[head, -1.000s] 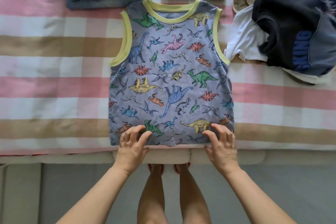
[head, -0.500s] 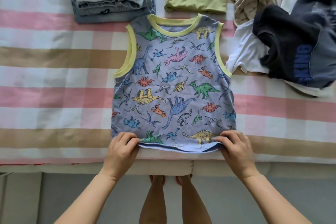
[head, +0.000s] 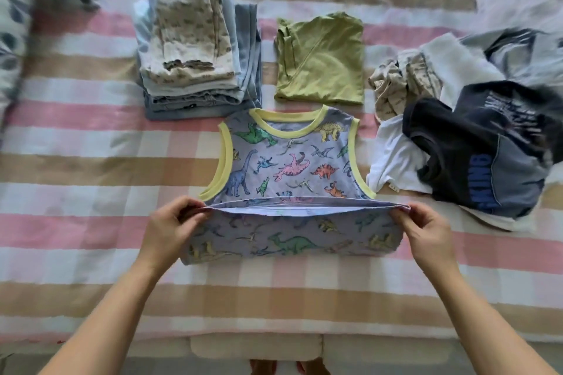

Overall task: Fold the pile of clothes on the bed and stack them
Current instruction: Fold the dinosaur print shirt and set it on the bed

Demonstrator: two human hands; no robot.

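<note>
A dinosaur-print vest [head: 289,158] was found lying front up on the bed [head: 76,167], towards its near edge, with the neckline away from the person. Its hem [head: 304,207] was held raised and brought partway over the body, so that the lower part was doubled and the pale inside showed along the edge. The left hand [head: 172,222] was pinched on the hem's left corner and the right hand [head: 426,227] on its right corner. The corners were evidently chosen so that the edge would be kept taut and level for a straight fold. The step was judged to be a first fold, hem towards neckline, not yet laid down. A folded stack [head: 195,49] and a folded green top [head: 323,58] were set just beyond the vest, presumably within reach for stacking. The unfolded pile [head: 475,146] was kept apart at the right, so much of the task was judged outstanding.
</note>
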